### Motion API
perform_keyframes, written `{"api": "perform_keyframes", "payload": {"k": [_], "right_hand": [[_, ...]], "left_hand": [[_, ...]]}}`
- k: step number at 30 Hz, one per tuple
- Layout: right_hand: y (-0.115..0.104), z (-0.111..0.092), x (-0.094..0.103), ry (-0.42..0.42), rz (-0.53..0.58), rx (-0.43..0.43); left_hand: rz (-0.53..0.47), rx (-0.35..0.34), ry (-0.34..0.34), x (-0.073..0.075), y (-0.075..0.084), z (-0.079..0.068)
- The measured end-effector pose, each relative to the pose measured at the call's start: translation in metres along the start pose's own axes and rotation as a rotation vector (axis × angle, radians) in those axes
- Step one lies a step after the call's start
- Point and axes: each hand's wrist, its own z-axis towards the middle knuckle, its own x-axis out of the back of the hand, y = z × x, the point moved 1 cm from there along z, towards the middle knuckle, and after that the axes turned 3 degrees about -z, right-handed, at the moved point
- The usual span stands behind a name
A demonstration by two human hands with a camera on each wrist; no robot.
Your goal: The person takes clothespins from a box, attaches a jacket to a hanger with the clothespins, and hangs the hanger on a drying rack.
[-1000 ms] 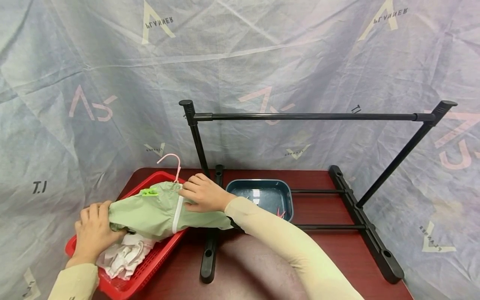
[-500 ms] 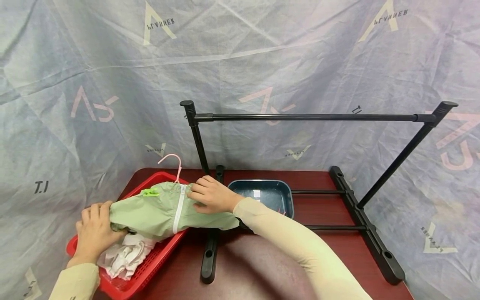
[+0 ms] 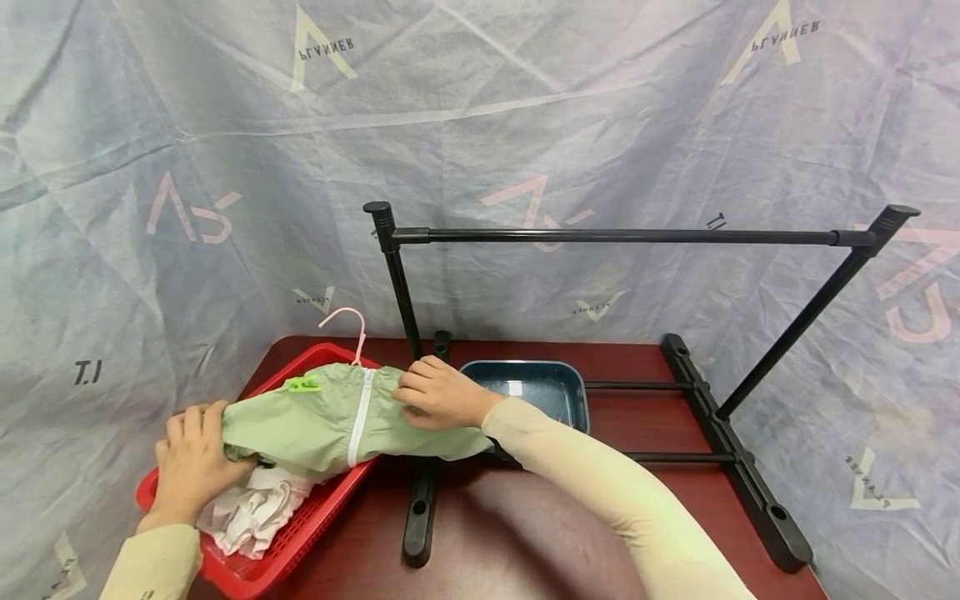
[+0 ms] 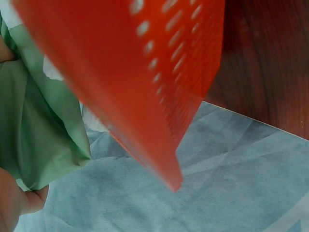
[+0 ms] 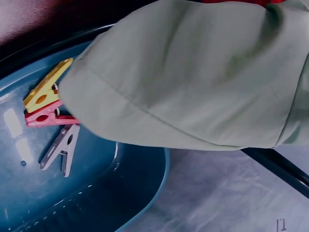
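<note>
While your left grip (image 3: 195,462) pinches the green garment (image 3: 292,427), lower left — right grip (image 3: 444,395), can't tell — its pink hanger (image 3: 363,337) and lime clip (image 3: 303,383) look fitted, though it's not yet on the rail (image 3: 630,237).

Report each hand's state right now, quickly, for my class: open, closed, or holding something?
Left hand: holding the green garment by one end.
Right hand: on the same garment; whether it grips cannot be told.

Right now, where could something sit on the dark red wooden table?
Free: table between the blue rectangular tray and the right foot of the black rack, and before its lower front bar. Crowded: the red plastic basket, a pale green zippered garment across it.
</note>
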Motion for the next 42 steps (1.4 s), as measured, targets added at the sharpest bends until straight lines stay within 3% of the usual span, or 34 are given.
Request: {"api": "perform_keyframes", "payload": {"k": [23, 42], "right_hand": [[0.005, -0.038, 0.005, -0.079, -0.042, -0.015], [0.013, -0.081, 0.003, -0.183, -0.085, -0.067]], "left_hand": [[-0.011, -0.002, 0.005, 0.001, 0.001, -0.001], [-0.011, 0.001, -0.004, 0.001, 0.001, 0.001]]}}
